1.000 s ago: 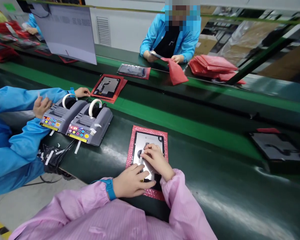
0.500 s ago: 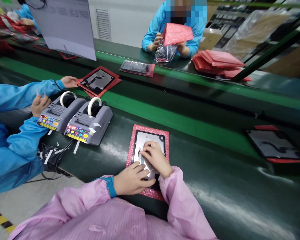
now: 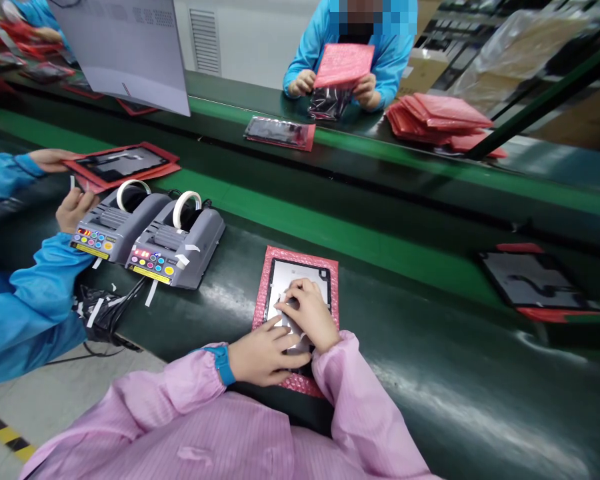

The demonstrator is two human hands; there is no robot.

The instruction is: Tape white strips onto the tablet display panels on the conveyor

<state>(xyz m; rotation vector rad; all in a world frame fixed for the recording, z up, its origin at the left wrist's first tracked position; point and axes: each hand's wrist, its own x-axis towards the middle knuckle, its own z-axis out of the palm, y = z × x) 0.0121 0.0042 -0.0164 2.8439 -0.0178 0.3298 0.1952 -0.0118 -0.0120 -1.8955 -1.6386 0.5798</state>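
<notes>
A tablet display panel (image 3: 305, 270), silver-backed with a black border, lies on a red bubble-wrap sheet (image 3: 333, 287) in front of me. My left hand (image 3: 267, 353) rests across the panel's lower left part, its fingers spread. Over the middle of the panel, my right hand (image 3: 310, 313) has thumb and forefinger pinched together on what looks like a short strip of pale tape (image 3: 282, 298), mostly covered by the fingers. My hands hide the panel's lower half.
Two grey tape dispensers (image 3: 180, 247) stand to the left. A co-worker's hand (image 3: 75, 207) is beside them, near another panel (image 3: 125, 163). Across the green conveyor (image 3: 260, 213), a person holds a red bubble bag (image 3: 345, 63). Another panel (image 3: 535, 280) lies at right.
The co-worker at left has drawn a panel on its red wrap leftward, behind the dispensers. The panel at far right has shifted slightly left. My hands have barely moved.
</notes>
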